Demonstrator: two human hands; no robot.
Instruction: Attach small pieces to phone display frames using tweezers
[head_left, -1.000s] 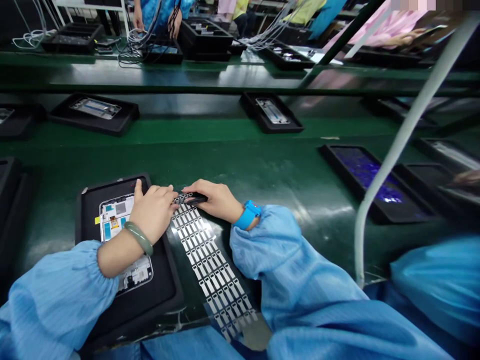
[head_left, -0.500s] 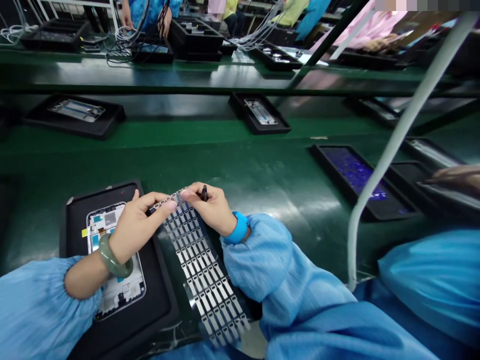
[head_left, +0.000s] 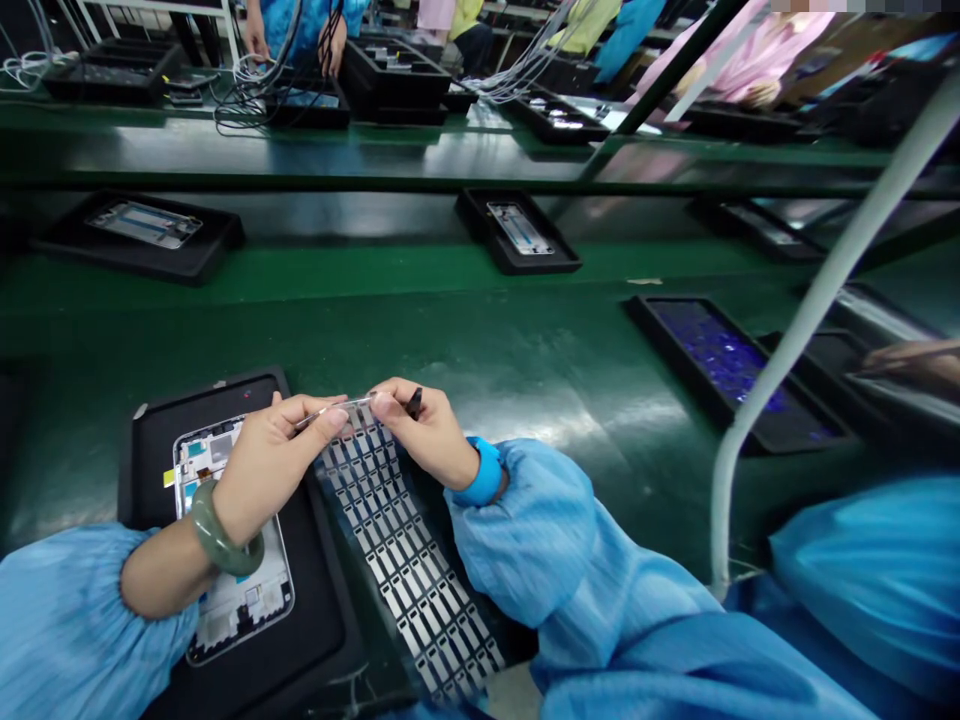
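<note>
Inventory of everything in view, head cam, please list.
Green assembly-line belt: one, green, across the view
Near tray: one, black, on belt under left forearm
Display frame: one, silver and white, in near tray
Metal tab sheet: one, silver, right of near tray
Loose metal strip: one, silver, between hands
Small black object: one, black, at right-hand fingers
Far trays: two, black, beyond hands
Blue-panel tray: one, black and blue, right of hands
Pale hose: one, off-white, right side
Co-worker: one, blue smock, top
Left hand: one, holding strip
Right hand: one, holding strip
Bangle: one, green, left wrist
Wristband: one, blue, right wrist
Sleeves: two, light blue, forearms
</note>
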